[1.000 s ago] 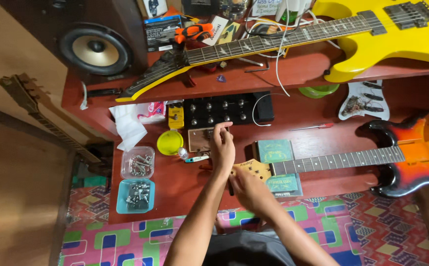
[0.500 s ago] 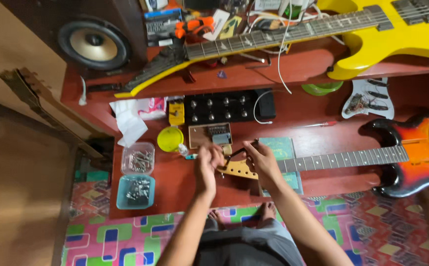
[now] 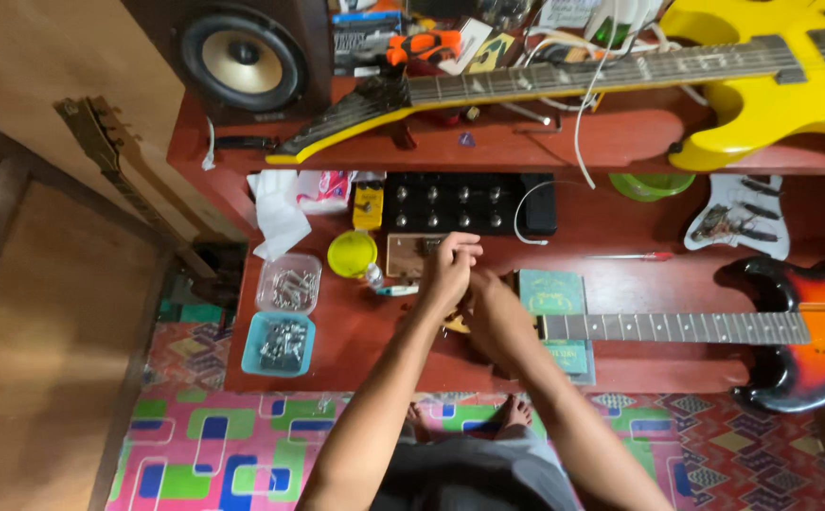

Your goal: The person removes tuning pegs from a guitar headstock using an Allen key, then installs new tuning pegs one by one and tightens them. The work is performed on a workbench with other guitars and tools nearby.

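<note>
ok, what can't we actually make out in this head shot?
- Head view: guitar headstock, mostly covered by the left hand and right hand.
- Whether either hand has a grip on anything: fingers bunched, too small to tell.
- Sunburst guitar body: cut off at the right edge.
- Contents of the two small tubs: too small to identify.

Packages and labels noted around the black pedal board (image 3: 469, 203) on the red counter (image 3: 355, 350).

Left of the pedal board: a soft pink-and-white wrapped pack (image 3: 323, 191). Behind the pedal board, on the upper shelf: a flat black printed box (image 3: 359, 43) with a blue top edge. Right and toward the near edge of it: two green square packets (image 3: 552, 291), one (image 3: 568, 358) lying partly under the guitar neck. No screens or signs seen.
</note>
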